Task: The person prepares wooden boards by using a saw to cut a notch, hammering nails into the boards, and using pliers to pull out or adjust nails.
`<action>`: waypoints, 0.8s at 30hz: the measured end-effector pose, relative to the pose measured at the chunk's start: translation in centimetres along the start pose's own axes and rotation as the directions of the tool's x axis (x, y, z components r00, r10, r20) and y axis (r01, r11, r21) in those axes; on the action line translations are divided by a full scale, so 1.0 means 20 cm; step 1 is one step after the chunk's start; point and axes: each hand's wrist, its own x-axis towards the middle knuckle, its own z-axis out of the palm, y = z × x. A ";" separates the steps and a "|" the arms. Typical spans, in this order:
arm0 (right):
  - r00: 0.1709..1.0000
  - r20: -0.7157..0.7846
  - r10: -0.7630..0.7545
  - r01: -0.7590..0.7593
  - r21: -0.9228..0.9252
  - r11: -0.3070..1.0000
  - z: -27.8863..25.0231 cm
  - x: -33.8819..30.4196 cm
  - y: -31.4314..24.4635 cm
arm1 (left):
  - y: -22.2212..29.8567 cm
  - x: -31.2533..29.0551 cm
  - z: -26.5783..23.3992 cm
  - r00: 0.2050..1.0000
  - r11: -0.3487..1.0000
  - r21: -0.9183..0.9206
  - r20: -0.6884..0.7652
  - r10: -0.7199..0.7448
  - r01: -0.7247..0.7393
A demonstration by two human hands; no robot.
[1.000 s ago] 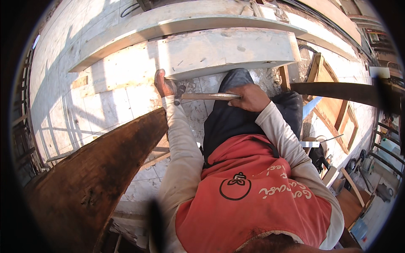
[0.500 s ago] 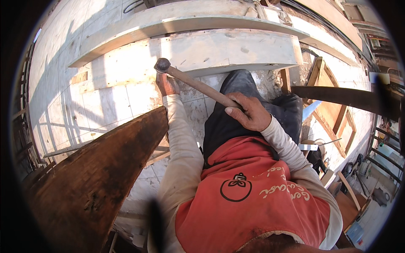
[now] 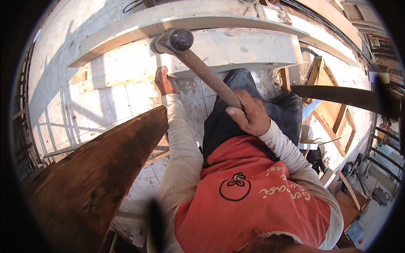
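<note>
My right hand (image 3: 249, 114) is wrapped round the wooden handle of a hammer (image 3: 206, 76). Its dark, rounded metal head is raised over the pale board, up and to the left of that hand. At the near edge of the pale wooden board (image 3: 249, 46), my left hand (image 3: 166, 82) is closed, with its thumb toward the board. Whatever it pinches, if anything, is too small or hidden to make out. A long pale plank (image 3: 190, 23) runs along the far side of the board.
A dark, rough wooden slab (image 3: 101, 173) juts in at the left beside my left arm. To the right are a dark beam (image 3: 341, 95) and a wooden frame (image 3: 337, 122) on the floor. Tools and scraps lie at the lower right.
The hammer's head has risen away from beside my left hand, and now looks larger. My right hand has shifted slightly; my left hand stays at the board's edge.
</note>
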 end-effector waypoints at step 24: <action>0.996 -0.067 0.065 -0.069 -0.053 0.996 0.04 0.01 0.16 | -0.10 0.05 -0.03 0.989 0.972 -0.185 0.049 -0.138 0.145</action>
